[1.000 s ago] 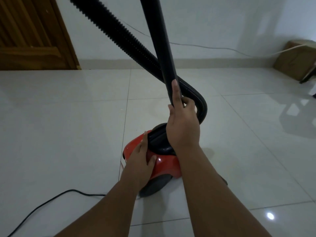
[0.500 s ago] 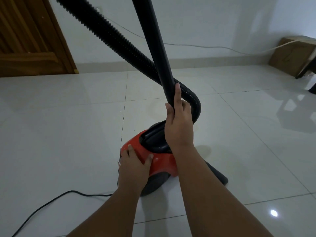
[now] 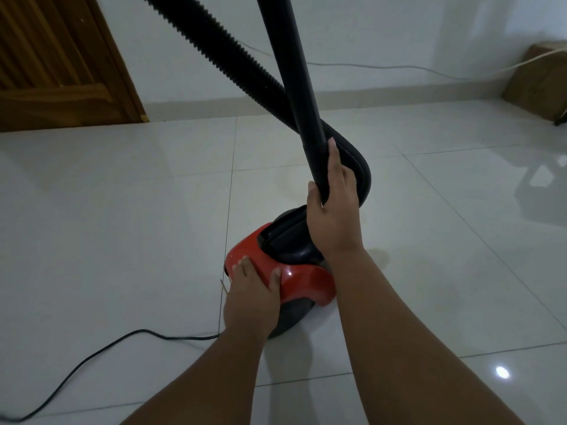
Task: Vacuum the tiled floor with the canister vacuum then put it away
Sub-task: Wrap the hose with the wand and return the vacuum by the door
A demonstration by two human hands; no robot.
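A red canister vacuum (image 3: 302, 282) with a black handle on top stands on the glossy tiled floor (image 3: 107, 225) in the middle of the view. My left hand (image 3: 253, 299) lies flat on its near red end, fingers spread. My right hand (image 3: 333, 210) is closed around the lower part of the smooth black wand (image 3: 291, 65), which rises out of the top of the frame. The ribbed black hose (image 3: 221, 56) crosses behind the wand and curls down to the canister's far side.
The black power cord (image 3: 101, 357) trails over the floor to the lower left. A wooden door (image 3: 58, 62) stands at the far left. A cardboard box (image 3: 537, 78) sits by the wall at the far right, with a thin white cable (image 3: 399, 68) along the wall.
My left hand slid from beside the black handle down to the near end of the red body. The right hand stays on the wand, and the view has shifted slightly.
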